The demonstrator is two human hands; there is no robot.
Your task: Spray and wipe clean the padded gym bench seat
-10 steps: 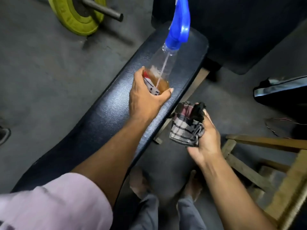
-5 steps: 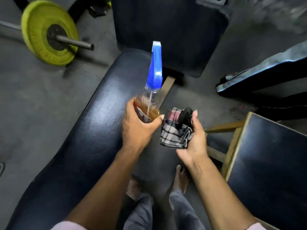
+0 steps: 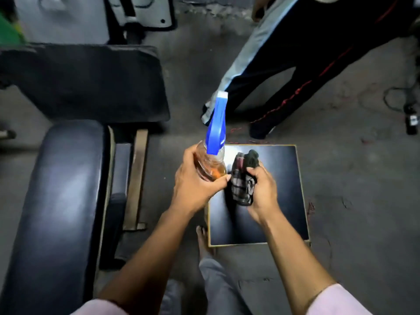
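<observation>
The padded bench seat [image 3: 61, 201] is dark blue-black and runs along the left side of the view. My left hand [image 3: 195, 185] grips a clear spray bottle [image 3: 210, 165] with amber liquid and a blue trigger head, held upright to the right of the bench, off the pad. Beside it my right hand [image 3: 261, 192] is closed around a bunched plaid cloth [image 3: 242, 180]. Both hands hover over a small black-topped stool [image 3: 284, 201].
A second dark pad [image 3: 91, 83] stands behind the bench. Another person's legs in dark track trousers [image 3: 295, 71] stand on the concrete floor at the upper right. A cable and small device [image 3: 411, 119] lie at the far right. My bare foot [image 3: 203, 239] rests by the stool.
My view and both hands have swung right, away from the bench pad and over the black stool. The yellow weight plate has left the view. Bottle and cloth stay in my hands.
</observation>
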